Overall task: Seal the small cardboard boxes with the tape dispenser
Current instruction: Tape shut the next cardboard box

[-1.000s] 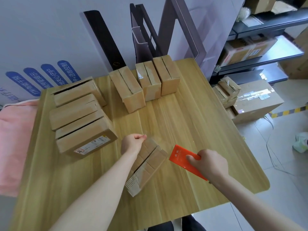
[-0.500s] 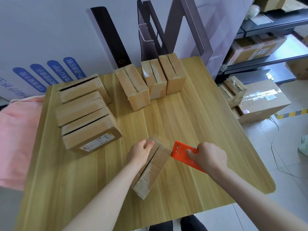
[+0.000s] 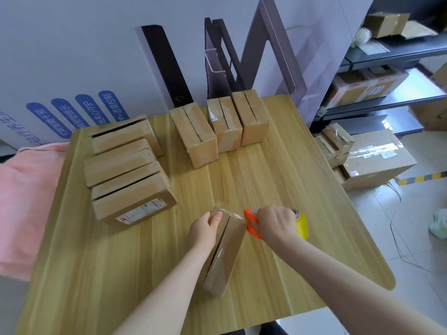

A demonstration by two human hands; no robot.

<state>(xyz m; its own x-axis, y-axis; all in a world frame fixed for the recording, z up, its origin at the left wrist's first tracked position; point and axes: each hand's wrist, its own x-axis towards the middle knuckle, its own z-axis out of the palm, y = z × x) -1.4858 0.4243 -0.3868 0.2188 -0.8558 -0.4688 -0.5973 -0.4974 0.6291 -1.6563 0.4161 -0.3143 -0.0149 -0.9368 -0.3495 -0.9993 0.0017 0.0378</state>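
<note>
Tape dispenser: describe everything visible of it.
The tape dispenser has an orange, plastic-looking body and carries a yellowish tape roll at its rear end. The right hand grips it around the middle, hiding most of the body. Its orange front end meets the far end of the small cardboard box, which the left hand holds on the wooden table. Clear tape seems stretched there.
</note>
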